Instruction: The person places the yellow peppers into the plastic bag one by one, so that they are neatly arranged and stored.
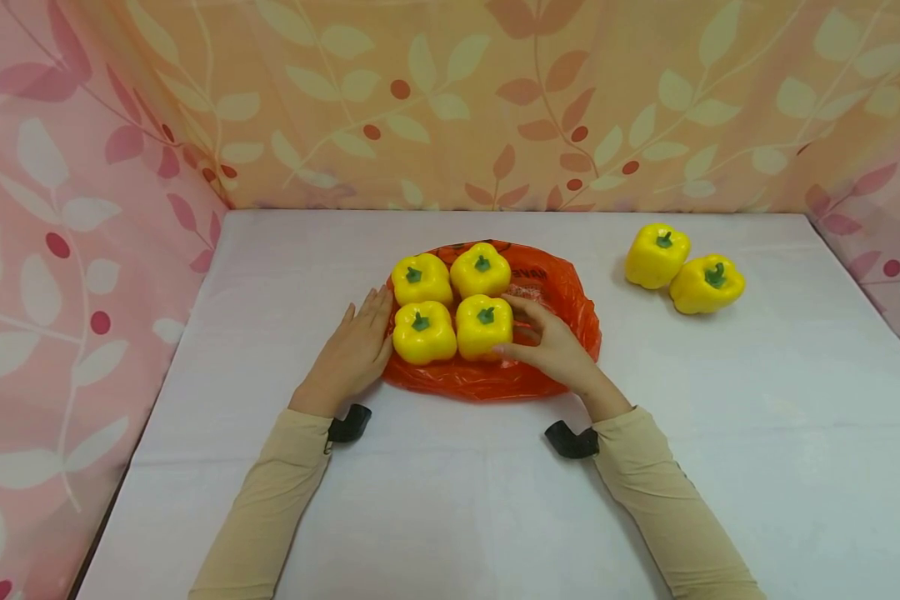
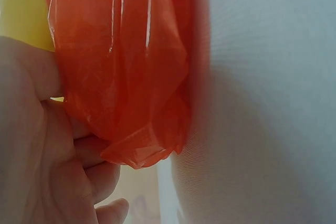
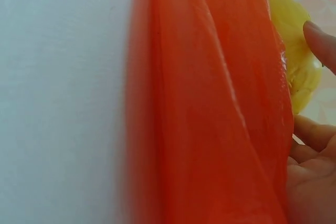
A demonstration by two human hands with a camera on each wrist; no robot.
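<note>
Right grip (image 1: 555, 343): centre of the frame, the person's thumb and fingers curved round the right side of a pepper; in the right wrist view the thumb lies by yellow skin at the right edge.
Front right pepper (image 1: 484, 327): just left of that grip and touching it, stem up, its axis roughly upright; the right side is the nearer one.
Left grip (image 1: 351, 346): left of centre, fingers straight and laid against the edge of the bag, clamped on nothing.
Front left pepper (image 1: 425, 335): between the left grip and the front right pepper, stem up.
Back peppers: one at the left (image 1: 422, 279), one at the right (image 1: 481, 269), just above the front two in the frame; all four form a tight square.
Red bag (image 1: 472, 385): mid-frame, spread beneath the four, its long axis running left to right; how deep they sit in it I cannot tell.
Loose pair: one pepper (image 1: 657, 256) and another (image 1: 707, 284), upper right of the frame, side by side, well apart from the bag; the right grip is nearer.
Counter (image 1: 450, 500): pale covering under everything.
Sleeves: beige, left (image 1: 270, 500) and right (image 1: 667, 500), from the lower edge.
Curtain (image 1: 450, 100): leaf-patterned, across the top.
</note>
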